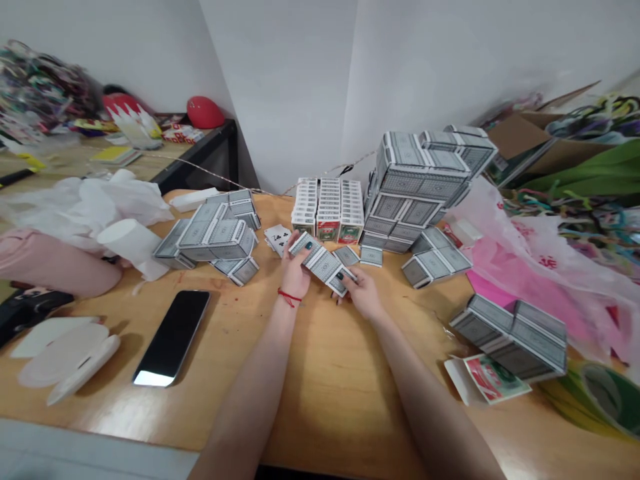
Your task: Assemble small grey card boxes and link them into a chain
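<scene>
Between my two hands, above the middle of the table, is a tilted strip of playing cards (320,263) showing grey patterned backs. My left hand (296,270) pinches its upper left end, the thumb on top. At the lower right end my right hand (361,292) grips it, thumb also on top. Behind my left hand lie a few face-up playing cards (277,239). Face-down cards (371,256) rest just beyond the strip. Farther back, card boxes (328,210) stand packed in three rows, red and green fronts showing on some.
Tall stacked blocks of folded cards (420,180) rise at the back right, with smaller blocks (215,233) at left and more (513,333) at right. A phone (173,339) lies left of my forearm. An opened card box (487,380) and green tape roll (595,397) sit right.
</scene>
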`<state>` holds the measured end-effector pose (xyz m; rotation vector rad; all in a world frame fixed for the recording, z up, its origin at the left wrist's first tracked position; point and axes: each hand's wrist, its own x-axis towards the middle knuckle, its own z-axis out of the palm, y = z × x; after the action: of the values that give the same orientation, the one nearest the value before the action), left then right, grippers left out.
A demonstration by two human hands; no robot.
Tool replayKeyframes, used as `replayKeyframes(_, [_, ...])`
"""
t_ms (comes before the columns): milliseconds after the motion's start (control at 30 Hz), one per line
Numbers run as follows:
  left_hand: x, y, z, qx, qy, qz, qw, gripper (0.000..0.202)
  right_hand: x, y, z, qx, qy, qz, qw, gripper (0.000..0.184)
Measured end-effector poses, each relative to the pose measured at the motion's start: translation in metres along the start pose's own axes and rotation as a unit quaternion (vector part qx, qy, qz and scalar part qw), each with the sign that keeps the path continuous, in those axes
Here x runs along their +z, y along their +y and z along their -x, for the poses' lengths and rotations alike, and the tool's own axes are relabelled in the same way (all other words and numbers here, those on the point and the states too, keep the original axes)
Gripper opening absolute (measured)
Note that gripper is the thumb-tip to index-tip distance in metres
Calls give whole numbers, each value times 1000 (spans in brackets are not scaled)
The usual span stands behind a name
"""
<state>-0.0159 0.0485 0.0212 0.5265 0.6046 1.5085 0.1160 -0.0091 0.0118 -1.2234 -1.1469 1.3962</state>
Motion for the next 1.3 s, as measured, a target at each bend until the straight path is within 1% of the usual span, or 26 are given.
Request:
replayKeyframes(67, [1,3,2,-30,-21,33,999,37,3,2,0,20,-46,-15,999,27])
replayKeyframes(100, [1,5,2,-48,-22,47,998,33,6,2,1,33,-67,-21,997,27])
replayKeyframes(167, [1,6,0,-80,-12,62,995,27,10,3,1,56,-102,-36,993,27])
replayKeyframes(233, [0,7,-2,-96,3,63,993,30,13,3,2,71,-124,-51,988,26])
replayKeyframes(400, [1,11,-3,-65,12,73,995,43,15,4,3,91,-130,-76,984,25])
replayKeyframes(600, [-1,15,-2,-74,16,87,993,58,14,4,5,122,-171,-120,970,26])
replayKeyframes(733, [-1,14,-2,-74,0,84,994,57,17,5,5,108,-157,-111,975,26])
replayKeyframes(900, [3,18,3,-110,-30,74,991,50,21,6,5,94,-124,-59,986,25])
replayKeyframes(1033, [2,25,6,-126,-19,79,989,54,22,6,5,99,-119,-39,987,25])
replayKeyframes(1167, [-3,25,2,-136,-16,84,987,56,23,4,6,106,-120,-17,987,23])
replayKeyframes(1300, [-3,23,0,-144,-4,95,985,47,22,4,6,106,-121,-14,987,21])
